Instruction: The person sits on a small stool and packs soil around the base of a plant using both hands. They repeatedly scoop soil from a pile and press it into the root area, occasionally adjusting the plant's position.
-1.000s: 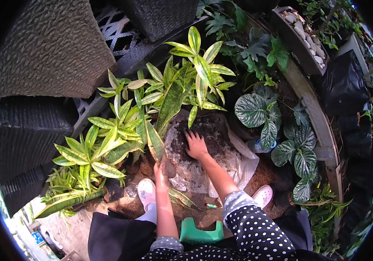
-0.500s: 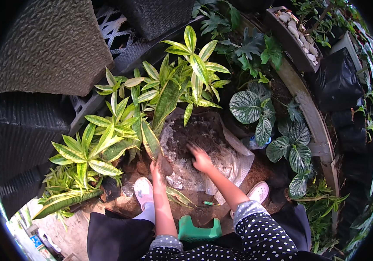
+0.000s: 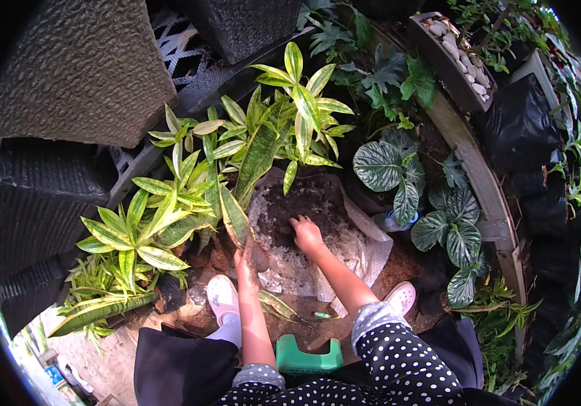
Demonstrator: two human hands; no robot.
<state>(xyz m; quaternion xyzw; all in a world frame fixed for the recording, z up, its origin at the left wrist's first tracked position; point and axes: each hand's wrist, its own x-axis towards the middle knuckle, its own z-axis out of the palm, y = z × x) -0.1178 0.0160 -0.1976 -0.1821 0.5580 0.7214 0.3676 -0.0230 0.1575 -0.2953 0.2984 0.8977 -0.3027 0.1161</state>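
Observation:
My left hand (image 3: 245, 262) is closed around the lower part of a snake plant (image 3: 236, 218), whose yellow-edged leaf stands upright above my fingers. A rounded brown thing (image 3: 260, 258) sits against that hand; I cannot make out whether it is a pot or a root clump. My right hand (image 3: 308, 235) is over the dark soil (image 3: 304, 197), its fingers curled into the loose surface; what lies under them is hidden. Soil is heaped on a pale plastic sheet or sack (image 3: 369, 252) spread on the ground. A loose leaf (image 3: 277, 306) lies near my left wrist.
Variegated leafy plants (image 3: 168, 216) crowd the left and far side. Dark-leaved plants (image 3: 380, 166) and a bluish bottle (image 3: 392, 221) stand at the right. A green stool (image 3: 309, 356) is close to me, with a small green object (image 3: 321, 315) beyond it. A stone-filled planter (image 3: 453, 61) is at the far right.
My right hand has drawn slightly back toward me and its fingers have curled more on the soil. The left hand still holds the snake plant in place.

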